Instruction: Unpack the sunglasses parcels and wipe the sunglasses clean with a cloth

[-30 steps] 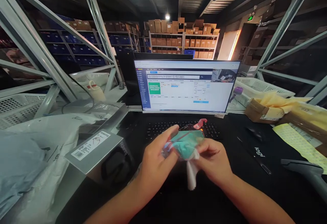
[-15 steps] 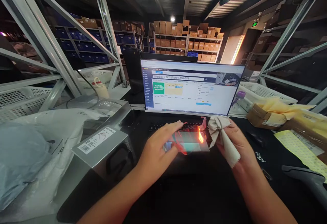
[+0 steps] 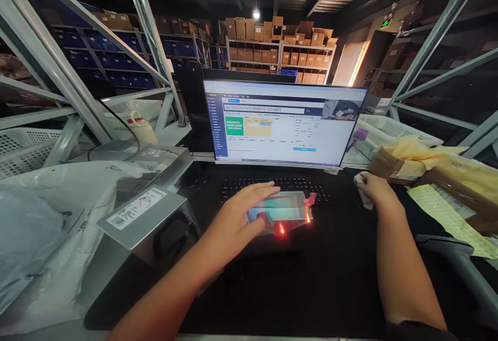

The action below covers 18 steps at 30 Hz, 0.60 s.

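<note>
My left hand (image 3: 243,211) holds a flat, shiny glass-like panel (image 3: 286,210) by its left edge, level just above the black desk mat (image 3: 311,278) in front of the keyboard (image 3: 276,186). A red tab sticks out at the panel's right corner and a red glint shows on its near edge. My right hand (image 3: 375,188) is stretched out to the right, shut on a crumpled white cloth (image 3: 361,184) near the cardboard box (image 3: 385,165).
A monitor (image 3: 282,123) stands behind the keyboard. A grey boxed product with a label (image 3: 142,214) and white plastic bags (image 3: 50,227) lie at left. A barcode scanner (image 3: 455,250) and yellow padded mailers (image 3: 447,203) are at right. White baskets and steel shelving frames surround the desk.
My right hand has carried the cloth away from the panel to the right, toward the cardboard box. My left hand keeps the panel, now lower and flatter.
</note>
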### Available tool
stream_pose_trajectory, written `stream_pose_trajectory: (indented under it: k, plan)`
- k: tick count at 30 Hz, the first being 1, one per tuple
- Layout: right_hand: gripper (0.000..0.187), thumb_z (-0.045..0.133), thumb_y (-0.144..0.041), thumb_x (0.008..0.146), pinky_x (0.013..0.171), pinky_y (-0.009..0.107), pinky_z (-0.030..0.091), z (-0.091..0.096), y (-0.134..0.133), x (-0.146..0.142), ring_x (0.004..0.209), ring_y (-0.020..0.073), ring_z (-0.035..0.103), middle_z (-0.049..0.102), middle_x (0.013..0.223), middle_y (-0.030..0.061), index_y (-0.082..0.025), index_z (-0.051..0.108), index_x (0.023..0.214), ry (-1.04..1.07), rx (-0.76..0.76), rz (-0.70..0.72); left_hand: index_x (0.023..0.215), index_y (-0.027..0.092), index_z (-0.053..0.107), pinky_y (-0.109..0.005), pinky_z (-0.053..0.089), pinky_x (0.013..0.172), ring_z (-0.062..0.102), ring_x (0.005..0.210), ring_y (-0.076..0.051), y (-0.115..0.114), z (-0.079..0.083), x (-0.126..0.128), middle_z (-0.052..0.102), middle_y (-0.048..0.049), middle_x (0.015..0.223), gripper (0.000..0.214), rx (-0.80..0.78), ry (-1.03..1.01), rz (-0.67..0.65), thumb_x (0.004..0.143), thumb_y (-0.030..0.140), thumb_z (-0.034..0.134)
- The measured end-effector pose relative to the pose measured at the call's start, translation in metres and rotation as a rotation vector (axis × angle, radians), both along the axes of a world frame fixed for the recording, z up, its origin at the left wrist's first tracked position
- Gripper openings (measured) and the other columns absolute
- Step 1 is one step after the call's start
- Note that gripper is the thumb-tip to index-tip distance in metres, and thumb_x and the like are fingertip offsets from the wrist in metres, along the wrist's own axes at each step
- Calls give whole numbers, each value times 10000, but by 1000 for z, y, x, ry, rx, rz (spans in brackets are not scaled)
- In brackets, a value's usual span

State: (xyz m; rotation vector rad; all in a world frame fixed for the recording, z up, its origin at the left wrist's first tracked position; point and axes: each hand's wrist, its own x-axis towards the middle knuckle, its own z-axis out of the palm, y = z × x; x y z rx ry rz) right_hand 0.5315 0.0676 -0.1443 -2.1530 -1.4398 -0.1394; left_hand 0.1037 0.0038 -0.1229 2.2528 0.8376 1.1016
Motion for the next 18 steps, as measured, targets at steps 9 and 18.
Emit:
stream_pose_trajectory:
  k: [9,18]
  plan:
    - [390,627,-206,927,854,315,569,44,-87,-145,1043,200,676,701,1215,69,-253,618,1314,-25,338,909,1361,384,563,-307,397,1137,528,1313,-175,8,-3,-4,585,43,1415,527,-15,9,19,895,139,585]
    - [250,628,-103,925,894,274,579,36,-92,-175,978,164,690,727,1067,93,-169,670,1163,-74,566,968,1361,320,579,-397,417,1130,539,1304,-231,10,-2,-3,592,-32,1406,450,-1,25,5,925,207,573]
